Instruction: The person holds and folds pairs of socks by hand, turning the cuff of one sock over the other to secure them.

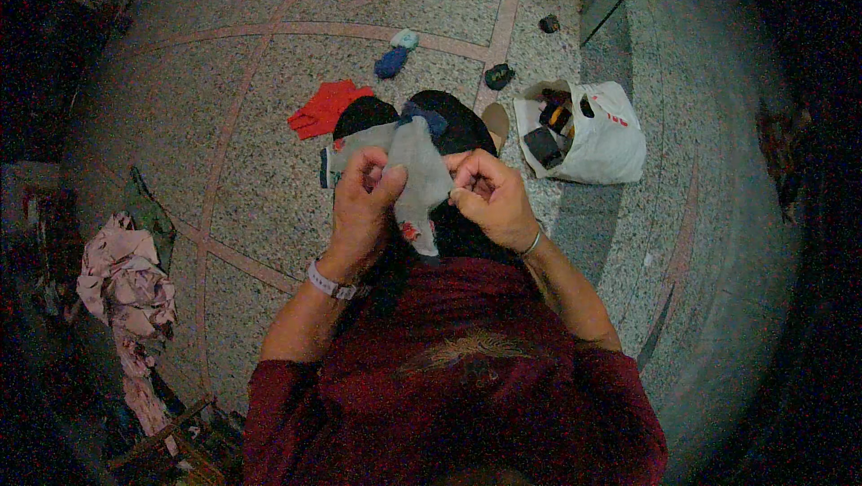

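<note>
A light grey sock (415, 172) with a small red pattern and a dark end hangs in front of my lap. My left hand (366, 194) is closed on its left edge, thumb against curled fingers. On the opposite edge, my right hand (489, 194) pinches the fabric between thumb and bent fingers. Another grey piece that looks like a sock (364, 140), with red and dark blue parts, lies across my left knee, partly behind my left hand. Dark blue fabric (426, 118) shows at the far end of the held sock.
Beyond my knees lie a red cloth (328, 109), a blue bundle (391, 62), a pale bundle (405, 39) and dark bundles (499, 77) (549, 24). To the right, a white plastic bag (611, 140) holds several dark bundles. Crumpled pink fabric (130, 275) is at left.
</note>
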Motion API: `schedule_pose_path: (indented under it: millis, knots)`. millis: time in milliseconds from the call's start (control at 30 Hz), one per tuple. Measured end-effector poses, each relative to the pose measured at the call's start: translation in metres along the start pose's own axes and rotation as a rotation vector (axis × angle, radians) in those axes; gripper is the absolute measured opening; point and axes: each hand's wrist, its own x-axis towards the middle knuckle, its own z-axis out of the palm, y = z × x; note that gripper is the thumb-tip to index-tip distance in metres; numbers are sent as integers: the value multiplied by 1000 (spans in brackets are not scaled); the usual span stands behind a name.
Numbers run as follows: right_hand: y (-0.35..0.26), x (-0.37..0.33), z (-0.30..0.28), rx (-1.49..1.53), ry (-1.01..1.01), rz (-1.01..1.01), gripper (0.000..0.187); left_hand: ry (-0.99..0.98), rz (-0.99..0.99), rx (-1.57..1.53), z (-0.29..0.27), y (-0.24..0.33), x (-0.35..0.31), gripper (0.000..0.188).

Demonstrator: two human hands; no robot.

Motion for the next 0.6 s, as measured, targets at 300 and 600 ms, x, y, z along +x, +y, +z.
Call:
schedule_pose_path:
  millis: [300, 600]
  knots:
    - [6, 13, 7, 31, 24, 248, 15, -47, 301, 417, -2, -5, -10, 17]
    - [1, 7, 10, -40, 126, 167, 13, -88, 4, 104, 7, 9, -4, 17]
